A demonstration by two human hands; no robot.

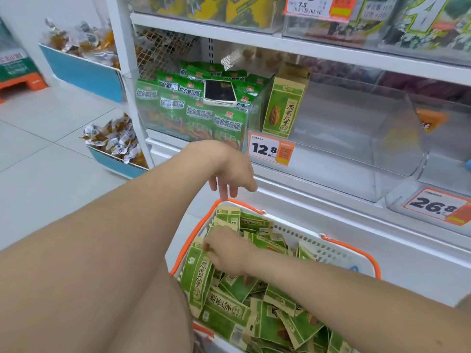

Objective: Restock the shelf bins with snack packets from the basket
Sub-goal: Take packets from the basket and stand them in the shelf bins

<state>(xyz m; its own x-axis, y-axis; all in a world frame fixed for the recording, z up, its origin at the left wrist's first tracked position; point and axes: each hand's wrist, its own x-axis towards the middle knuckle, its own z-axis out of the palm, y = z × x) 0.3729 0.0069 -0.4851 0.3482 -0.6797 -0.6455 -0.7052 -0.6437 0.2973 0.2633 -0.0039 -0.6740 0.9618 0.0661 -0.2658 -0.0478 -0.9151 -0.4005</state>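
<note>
Basket remains heaped with green snack packets. Right hand, inside it, pinches one packet's top edge. Left hand hangs above the basket rim, fingers loose, empty. Beyond the basket, the clear bin holds a few upright packets at its left end; restocking is barely begun.

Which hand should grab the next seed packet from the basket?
Right. The right hand is already down in the basket, its fingers on a seed packet. The left hand hangs open above the rim, holding nothing, nearer the clear bin.
</note>
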